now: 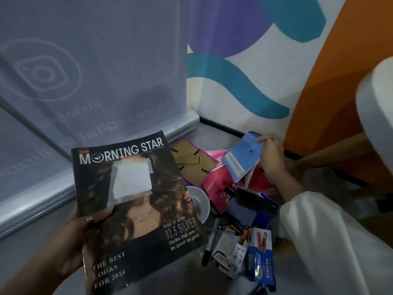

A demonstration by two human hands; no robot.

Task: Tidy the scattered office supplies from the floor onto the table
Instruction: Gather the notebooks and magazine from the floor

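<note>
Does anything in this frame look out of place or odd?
Yes: supplies lie heaped on the floor, including a stapler box, a face-down picture frame and a white dish. A pale patch covers part of the magazine cover.

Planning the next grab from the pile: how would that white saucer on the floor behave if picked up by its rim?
The white saucer looks like glazed ceramic, so probably rigid, slippery and breakable if dropped. It lies flat, so it is unlikely to roll. The magazine in the left hand covers part of it, so only its right rim is free.

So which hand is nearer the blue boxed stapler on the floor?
Right. The right hand grips a blue spiral notepad above the stapler; the left hand holds the magazine farther away.
</note>
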